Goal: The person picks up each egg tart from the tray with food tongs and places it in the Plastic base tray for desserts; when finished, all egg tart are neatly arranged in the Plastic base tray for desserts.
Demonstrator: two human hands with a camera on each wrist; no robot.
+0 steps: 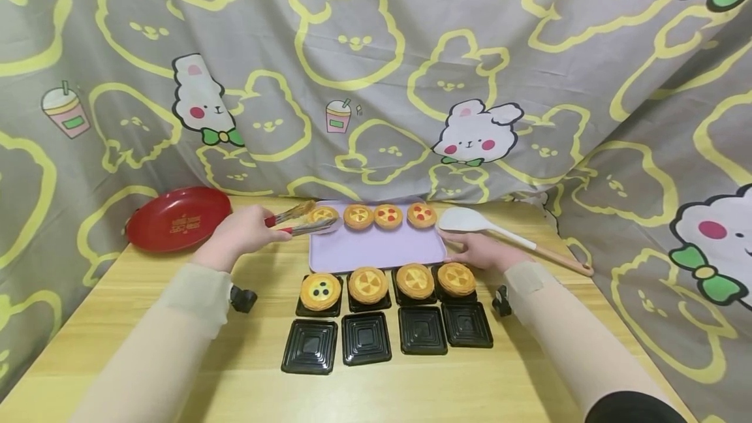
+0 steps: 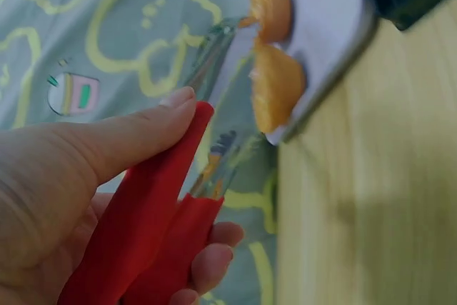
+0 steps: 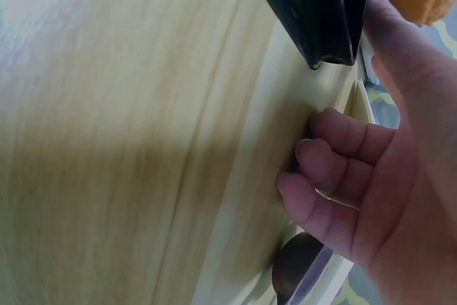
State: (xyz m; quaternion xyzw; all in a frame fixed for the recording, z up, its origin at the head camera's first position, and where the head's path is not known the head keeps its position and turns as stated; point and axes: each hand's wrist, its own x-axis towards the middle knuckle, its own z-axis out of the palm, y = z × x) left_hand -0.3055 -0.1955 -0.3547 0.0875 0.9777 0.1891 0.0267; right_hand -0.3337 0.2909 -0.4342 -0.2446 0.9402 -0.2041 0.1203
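My left hand (image 1: 243, 230) grips red-handled tongs (image 2: 161, 198), thumb on one handle and fingers curled about the other. Their metal arms stand apart around the leftmost egg tart (image 1: 322, 215) on a lilac tray (image 1: 376, 250). More tarts share that tray's back row: one with a wedge pattern (image 1: 358, 216) and two with red dots (image 1: 388, 216). My right hand (image 1: 484, 251) touches the tray's right edge; in the right wrist view its loosely bent fingers (image 3: 335, 155) rest on the tabletop, and the thumb end is partly hidden behind a black box.
In front of the tray, several tarts (image 1: 368, 284) sit on black square bases (image 1: 369, 307). Nearer stand more black bases (image 1: 366, 338) without tarts. A red plate (image 1: 179, 219) leans at the back left. A white spoon with a wooden handle (image 1: 561, 260) lies right, before the patterned curtain (image 1: 376, 83).
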